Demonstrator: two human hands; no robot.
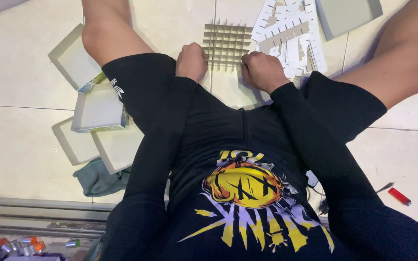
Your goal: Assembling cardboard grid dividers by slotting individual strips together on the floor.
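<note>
Both hands, left hand point(192, 61) and right hand point(262, 70), grip pressed together on the cardboard grid point(226, 44); uneven pressure risks buckling its slotted strips.

We see our left hand point(192, 62) closed in a fist at the near left edge of a slotted cardboard divider grid point(227, 44) lying on the tiled floor point(20, 87). Our right hand point(262, 71) is curled at the grid's near right corner, touching it. Just right of the grid lies a heap of loose notched cardboard strips point(291, 38). Open shallow box trays point(97, 108) lie to our left beside a grey-green cloth point(95, 180). A red lighter point(399, 196) lies far right.
</note>
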